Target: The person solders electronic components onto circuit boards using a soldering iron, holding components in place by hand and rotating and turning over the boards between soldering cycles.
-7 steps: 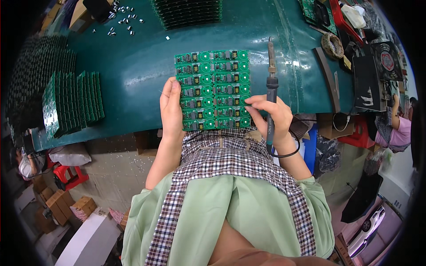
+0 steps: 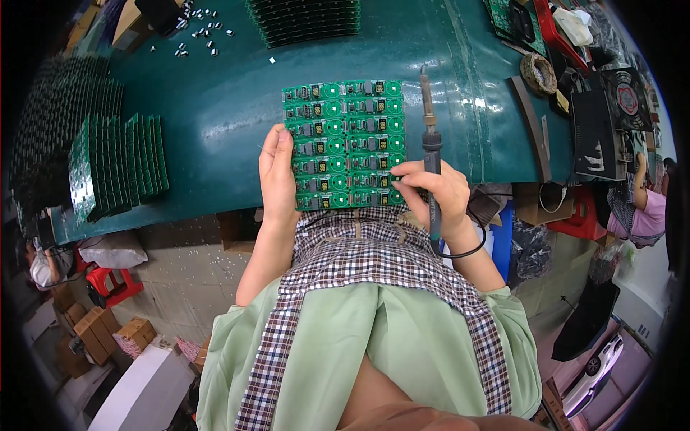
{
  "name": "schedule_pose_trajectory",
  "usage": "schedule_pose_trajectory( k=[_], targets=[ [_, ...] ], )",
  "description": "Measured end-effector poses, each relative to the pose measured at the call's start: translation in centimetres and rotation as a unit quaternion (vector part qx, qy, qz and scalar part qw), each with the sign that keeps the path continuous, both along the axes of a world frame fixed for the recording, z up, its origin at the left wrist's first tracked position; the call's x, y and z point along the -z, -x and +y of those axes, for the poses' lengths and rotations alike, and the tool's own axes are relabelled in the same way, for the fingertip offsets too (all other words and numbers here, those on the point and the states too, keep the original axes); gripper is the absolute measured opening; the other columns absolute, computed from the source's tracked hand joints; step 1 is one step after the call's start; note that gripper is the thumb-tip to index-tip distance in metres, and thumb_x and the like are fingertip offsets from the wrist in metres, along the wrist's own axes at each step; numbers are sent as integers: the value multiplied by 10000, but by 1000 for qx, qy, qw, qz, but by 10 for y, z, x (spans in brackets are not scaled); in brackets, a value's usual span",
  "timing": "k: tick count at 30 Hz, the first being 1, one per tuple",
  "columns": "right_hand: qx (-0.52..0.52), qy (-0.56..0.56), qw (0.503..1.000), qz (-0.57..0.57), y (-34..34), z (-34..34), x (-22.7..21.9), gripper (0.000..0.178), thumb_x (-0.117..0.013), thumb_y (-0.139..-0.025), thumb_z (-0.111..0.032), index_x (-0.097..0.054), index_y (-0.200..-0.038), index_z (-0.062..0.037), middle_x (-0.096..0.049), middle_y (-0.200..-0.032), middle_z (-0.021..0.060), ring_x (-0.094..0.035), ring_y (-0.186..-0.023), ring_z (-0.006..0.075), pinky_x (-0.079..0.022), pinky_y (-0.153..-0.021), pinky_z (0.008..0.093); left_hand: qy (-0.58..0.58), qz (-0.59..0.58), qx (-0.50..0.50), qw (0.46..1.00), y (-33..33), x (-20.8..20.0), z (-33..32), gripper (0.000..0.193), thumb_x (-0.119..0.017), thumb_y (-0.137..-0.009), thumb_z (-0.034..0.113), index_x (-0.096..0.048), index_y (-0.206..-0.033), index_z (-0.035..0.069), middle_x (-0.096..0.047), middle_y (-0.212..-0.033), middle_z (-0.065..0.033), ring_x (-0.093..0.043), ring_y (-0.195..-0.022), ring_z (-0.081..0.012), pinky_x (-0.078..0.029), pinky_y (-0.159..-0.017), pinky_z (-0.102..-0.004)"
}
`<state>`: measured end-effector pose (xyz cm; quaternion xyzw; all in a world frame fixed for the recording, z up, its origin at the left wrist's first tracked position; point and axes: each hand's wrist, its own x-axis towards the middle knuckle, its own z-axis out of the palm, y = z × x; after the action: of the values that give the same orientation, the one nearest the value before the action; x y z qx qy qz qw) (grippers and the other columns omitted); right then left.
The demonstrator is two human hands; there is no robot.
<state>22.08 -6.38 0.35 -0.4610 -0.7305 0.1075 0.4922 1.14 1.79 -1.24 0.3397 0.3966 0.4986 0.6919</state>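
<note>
A green circuit board panel (image 2: 346, 147) with rows of small repeated units is held up at the table's near edge. My left hand (image 2: 276, 169) grips it by the left side, thumb on the face and a thin wire-like strand by the fingers. A soldering iron (image 2: 431, 140) with a dark handle rests in my right hand (image 2: 442, 190), its metal tip pointing away from me, clear of the board. The right thumb and forefinger reach the lower right part of the panel; whether a small part is between them I cannot make out.
Stacks of green boards stand at left (image 2: 118, 165) and at the far middle (image 2: 305, 21). Small silvery parts (image 2: 208, 32) lie scattered at the far left. To the right are a roll of tape (image 2: 537, 74), a flat dark bar (image 2: 530, 129) and a black box (image 2: 600, 136).
My right thumb and forefinger have shifted slightly down and left over the board. The soldering iron has swung with them, its tip moving left. My left hand holds still.
</note>
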Motion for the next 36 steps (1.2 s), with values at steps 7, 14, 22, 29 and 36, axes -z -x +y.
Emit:
schedule_pose_trajectory(
  k=[7,14,22,29,36],
  targets=[
    [-18,-10,1000,-16,3,3,2,352,-744,-615,39,-570,-899,-73,-675,-834,82,-646,-678,222,-508,-559,284,-6,13,2,1000,0,1,0,221,-439,-1002,228,-566,-1001,47,-643,-904,-4,-594,-758,-48,-484,-676,-204],
    [1,6,1000,9,8,-2,8,366,-750,-669,57,-515,-918,-74,-689,-868,101,-605,-618,188,-476,-532,262,-2,-4,-8,1000,-1,2,-2,219,-443,-1001,227,-566,-1002,46,-641,-910,-3,-591,-773,-47,-479,-688,-205],
    [38,72,994,80,7,-11,7,330,-751,-667,50,-537,-892,-60,-689,-878,102,-637,-652,197,-490,-538,268,-10,12,-8,1000,2,3,3,228,-437,-1003,236,-564,-992,48,-640,-898,-1,-589,-753,-43,-484,-668,-201],
    [-7,16,997,70,6,-12,12,366,-760,-659,47,-522,-911,-71,-686,-875,108,-637,-651,212,-494,-542,278,7,17,-32,999,3,3,7,233,-435,-1004,242,-562,-986,48,-640,-888,2,-594,-750,-45,-489,-664,-203],
    [-15,19,998,55,10,-8,11,380,-763,-646,53,-518,-907,-72,-682,-870,102,-644,-675,227,-504,-561,290,-12,8,-23,1000,3,3,6,234,-438,-1000,242,-558,-1009,41,-642,-917,-19,-606,-771,-62,-499,-682,-215]
  ],
)
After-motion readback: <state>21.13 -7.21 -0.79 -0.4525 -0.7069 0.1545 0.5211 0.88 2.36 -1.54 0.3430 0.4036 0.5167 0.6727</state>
